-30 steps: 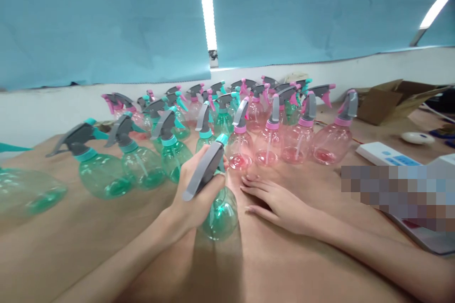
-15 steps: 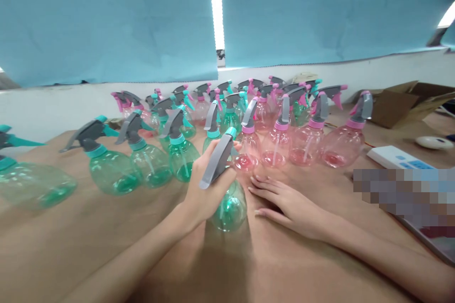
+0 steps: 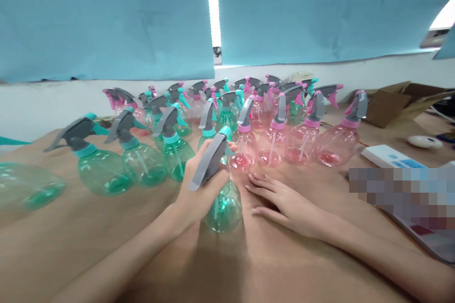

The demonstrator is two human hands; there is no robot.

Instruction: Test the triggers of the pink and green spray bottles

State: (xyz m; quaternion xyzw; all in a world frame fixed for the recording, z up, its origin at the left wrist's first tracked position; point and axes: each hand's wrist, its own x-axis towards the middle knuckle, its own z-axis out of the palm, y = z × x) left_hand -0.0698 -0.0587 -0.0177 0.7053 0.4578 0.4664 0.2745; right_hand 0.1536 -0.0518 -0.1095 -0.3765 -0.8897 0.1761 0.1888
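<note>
My left hand (image 3: 199, 184) is wrapped round the neck of a green spray bottle (image 3: 224, 208) with a grey and turquoise trigger head. The nozzle points away from me, and my fingers partly hide the neck and trigger. My right hand (image 3: 279, 199) lies flat on the brown table covering (image 3: 291, 265), fingers stretched out, to the right of that bottle. Just beyond my right fingertips stands a pink spray bottle (image 3: 243, 149) with a grey trigger head. A green spray bottle (image 3: 178, 156) stands to the left of my left hand.
Several more green bottles (image 3: 103, 170) stand at the left and pink ones (image 3: 337, 144) at the right, with mixed rows behind. An open cardboard box (image 3: 391, 104), a white computer mouse (image 3: 424, 142) and a white and blue box (image 3: 391, 157) lie at the right.
The whole view has shifted slightly, so things appear a little further left. My left hand keeps its grip on the green spray bottle, and my right hand stays flat.
</note>
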